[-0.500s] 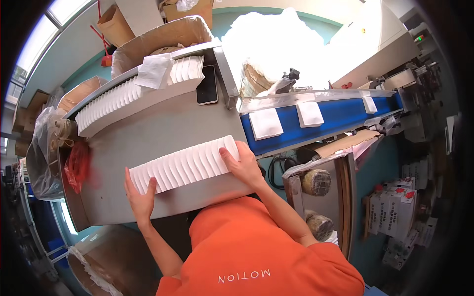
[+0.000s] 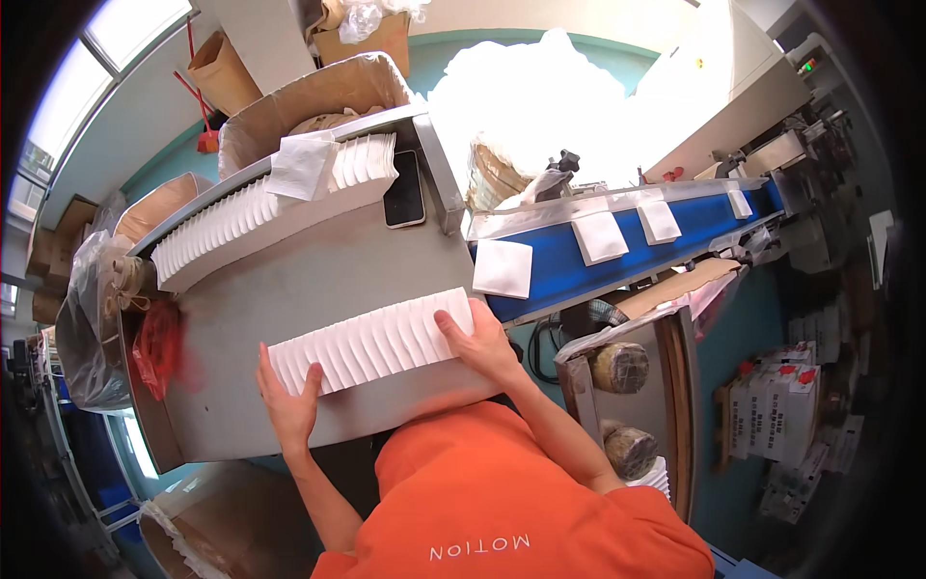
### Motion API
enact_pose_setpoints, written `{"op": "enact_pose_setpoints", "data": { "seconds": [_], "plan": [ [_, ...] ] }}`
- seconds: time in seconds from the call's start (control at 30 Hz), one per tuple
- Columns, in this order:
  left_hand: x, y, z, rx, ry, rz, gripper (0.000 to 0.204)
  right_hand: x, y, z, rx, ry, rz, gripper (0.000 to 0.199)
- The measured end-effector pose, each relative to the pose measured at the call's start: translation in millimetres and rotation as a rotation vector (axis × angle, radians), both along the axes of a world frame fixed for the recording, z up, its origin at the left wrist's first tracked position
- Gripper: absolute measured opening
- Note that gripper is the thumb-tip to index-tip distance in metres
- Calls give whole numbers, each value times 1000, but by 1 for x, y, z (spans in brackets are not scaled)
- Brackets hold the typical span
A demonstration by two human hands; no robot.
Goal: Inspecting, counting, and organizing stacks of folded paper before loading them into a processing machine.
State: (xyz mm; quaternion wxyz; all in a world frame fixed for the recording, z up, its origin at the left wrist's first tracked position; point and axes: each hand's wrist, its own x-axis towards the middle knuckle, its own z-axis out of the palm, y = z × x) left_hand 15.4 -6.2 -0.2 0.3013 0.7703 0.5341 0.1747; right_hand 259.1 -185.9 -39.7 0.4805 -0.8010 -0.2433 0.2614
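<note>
A long row of white folded paper napkins, standing on edge and pressed side by side, lies over the near part of a grey metal table. My left hand grips its left end, thumb on the near side and fingers around the end. At the opposite end, my right hand is closed on the row, its thumb lying across the top. Both hands squeeze the row between them. Farther back, a longer row of similar napkins lines the table's raised back edge, with a loose flat napkin on top.
A phone lies by the table's back right corner. To the right runs a blue conveyor belt carrying several white napkin stacks; the nearest stack sits at its table end. A red plastic bag hangs at the left edge. Behind stands a lined carton.
The napkin stacks on the belt are in different places, with one more in view. The whole view has shifted slightly. My hands keep their hold on the row.
</note>
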Motion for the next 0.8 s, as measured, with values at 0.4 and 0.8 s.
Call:
{"op": "enact_pose_setpoints", "data": {
  "seconds": [0.4, 0.8],
  "plan": [
    [0, 2, 2, -16, 5, 29, 89, 33, -32, -20, 249, 838, -320, 45],
    [-1, 4, 2, -12, 7, 63, 90, 17, -30, -8, 23, 1007, -13, 37]
  ]
}}
